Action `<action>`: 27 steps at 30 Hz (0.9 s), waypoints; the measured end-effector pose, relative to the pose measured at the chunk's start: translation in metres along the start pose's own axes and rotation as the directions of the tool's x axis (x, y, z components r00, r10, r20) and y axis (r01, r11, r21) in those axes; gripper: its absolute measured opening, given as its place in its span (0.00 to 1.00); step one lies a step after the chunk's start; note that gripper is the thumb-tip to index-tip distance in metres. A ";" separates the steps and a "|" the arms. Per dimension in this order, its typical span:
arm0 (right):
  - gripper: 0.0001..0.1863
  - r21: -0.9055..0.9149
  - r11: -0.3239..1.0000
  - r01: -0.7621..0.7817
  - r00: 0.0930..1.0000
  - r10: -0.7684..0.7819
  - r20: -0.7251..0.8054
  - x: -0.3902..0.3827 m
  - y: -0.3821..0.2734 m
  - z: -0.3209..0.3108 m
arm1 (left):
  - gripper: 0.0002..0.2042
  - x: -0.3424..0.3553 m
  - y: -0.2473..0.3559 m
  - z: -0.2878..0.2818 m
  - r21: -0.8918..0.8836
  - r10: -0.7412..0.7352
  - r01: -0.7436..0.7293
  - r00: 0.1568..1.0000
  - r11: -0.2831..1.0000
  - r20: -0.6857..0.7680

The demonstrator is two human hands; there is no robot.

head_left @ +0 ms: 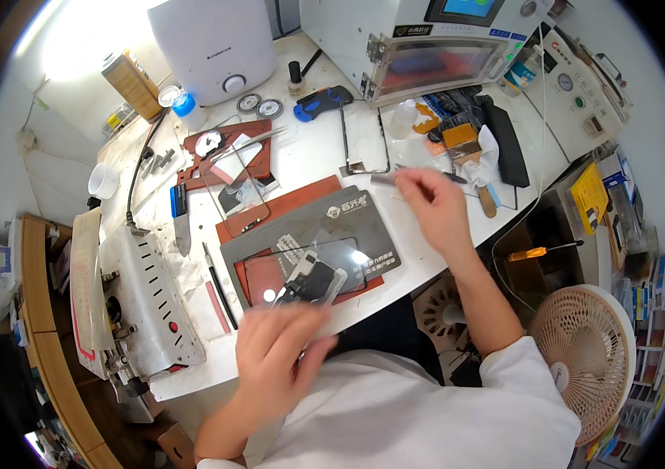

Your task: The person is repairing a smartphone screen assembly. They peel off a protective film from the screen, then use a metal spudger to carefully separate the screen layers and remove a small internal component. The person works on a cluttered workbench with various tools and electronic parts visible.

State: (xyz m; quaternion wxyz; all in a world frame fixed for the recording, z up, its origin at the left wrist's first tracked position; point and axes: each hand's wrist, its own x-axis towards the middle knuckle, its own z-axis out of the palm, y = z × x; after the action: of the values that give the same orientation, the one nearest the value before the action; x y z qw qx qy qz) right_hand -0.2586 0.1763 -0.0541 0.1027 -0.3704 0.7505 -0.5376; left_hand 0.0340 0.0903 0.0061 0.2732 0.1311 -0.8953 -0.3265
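Observation:
My right hand (435, 209) is over the table just right of the grey mat, its fingers pinched together. A short, thin grey strip (383, 180) shows at the fingertips; whether it is held or lies beneath them is unclear. My left hand (279, 352), smeared by motion, hovers at the near edge of the mat, and its grip is hidden. On the grey mat (301, 211) lies a clear glass panel with a dark rim (352, 254). A black-and-silver phone part (313, 280) overlaps it, close to my left hand. Reddish-brown pads show under the mat.
Tweezers (250, 144) and a brown pad sit at the back left, near a blue-handled knife (181, 219). A thin black frame (365, 141) stands behind the mat. Machines flank the table: a perforated metal one (145, 301) left, a windowed white box (434, 62) behind. A fan (586, 363) is at right.

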 end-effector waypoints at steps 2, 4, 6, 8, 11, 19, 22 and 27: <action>0.09 -0.016 1.000 -0.010 0.998 0.011 0.068 -0.015 0.000 -0.003 | 0.06 -0.012 0.031 -0.029 -0.357 -0.033 0.026 0.999 0.934 -0.012; 0.08 -0.064 0.998 0.004 0.990 0.005 0.144 -0.025 -0.007 0.006 | 0.12 -0.025 0.048 -0.034 -0.753 0.022 -0.174 0.978 0.634 -0.208; 0.08 -0.173 0.977 0.123 0.988 -0.104 0.115 -0.032 -0.010 0.013 | 0.09 -0.027 0.060 -0.053 -0.865 0.092 -0.187 0.982 0.466 -0.163; 0.08 -0.251 0.950 0.184 0.982 -0.169 0.079 -0.036 -0.006 0.009 | 0.05 -0.023 0.076 -0.046 -0.945 0.004 -0.217 0.975 0.246 -0.223; 0.07 -0.285 0.942 0.176 0.984 -0.174 0.032 -0.041 -0.010 0.004 | 0.05 -0.021 0.074 -0.058 -0.960 0.167 -0.183 0.975 0.213 -0.148; 0.06 -0.300 0.943 0.145 0.955 -0.212 -0.205 -0.056 0.007 -0.023 | 0.04 -0.037 0.067 -0.067 -0.936 0.252 -0.288 0.939 0.202 -0.235; 0.06 -0.287 0.939 0.189 0.948 -0.250 -0.195 -0.059 0.008 -0.023 | 0.10 -0.055 0.056 -0.069 -0.856 0.270 -0.366 0.922 0.365 -0.279; 0.07 -0.265 0.924 0.275 0.919 -0.333 -0.210 -0.062 -0.002 -0.014 | 0.18 -0.106 0.038 -0.037 -0.519 -0.082 -0.336 0.775 0.786 -0.626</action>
State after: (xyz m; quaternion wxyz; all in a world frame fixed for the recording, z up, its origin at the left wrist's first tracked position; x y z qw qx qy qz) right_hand -0.2221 0.2279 -0.0618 -0.1220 -0.4215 0.7474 -0.4989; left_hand 0.1400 0.1433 0.0119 0.6006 0.0717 -0.6093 -0.5128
